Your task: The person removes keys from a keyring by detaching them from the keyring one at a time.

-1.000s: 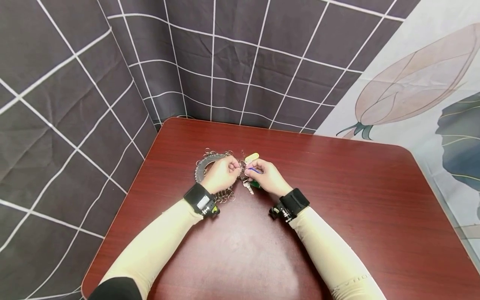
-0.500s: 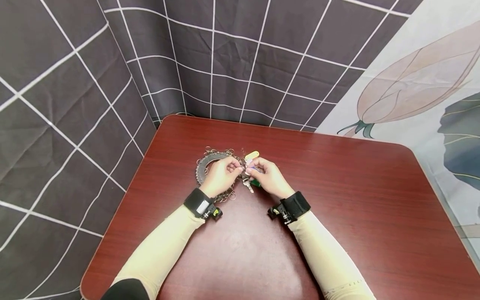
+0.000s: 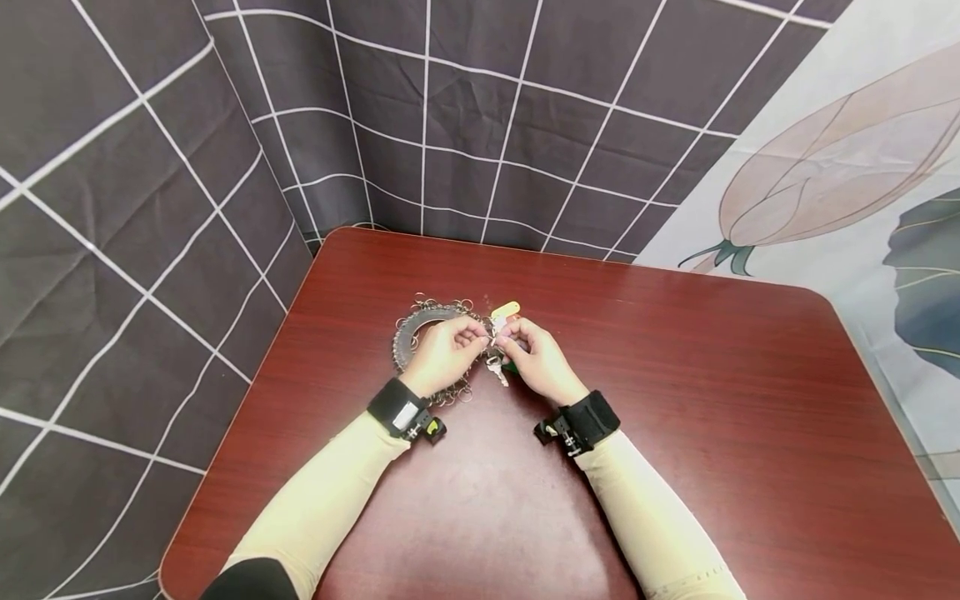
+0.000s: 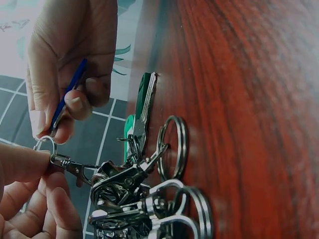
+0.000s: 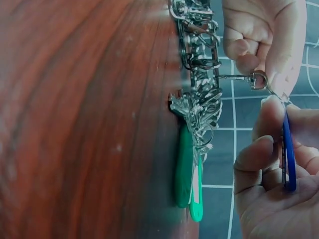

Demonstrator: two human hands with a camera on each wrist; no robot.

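My left hand [image 3: 446, 354] pinches a split ring [image 4: 49, 142] at the end of a metal swivel clasp [image 4: 76, 168]. Facing it, my right hand [image 3: 542, 358] grips a flat blue key tag [image 5: 289, 154] between thumb and fingers, its top end right at the ring. Both hands' fingertips nearly meet. The clasp runs back to a cluster of metal clasps and rings [image 4: 122, 194] on the table. Green key tags [image 5: 184, 169] and a silver key [image 3: 497, 369] lie beneath my right hand, with a yellow tag [image 3: 506, 309] just beyond it.
A round dark band [image 3: 405, 342] edged with several metal rings lies under and left of my left hand. The reddish wooden table [image 3: 675, 400] extends to the right. Dark gridded cloth [image 3: 472, 117] hangs behind the table.
My hands have come closer together, the left shifting slightly right. In the head view, the blue tag has turned mostly out of sight behind my right fingers.
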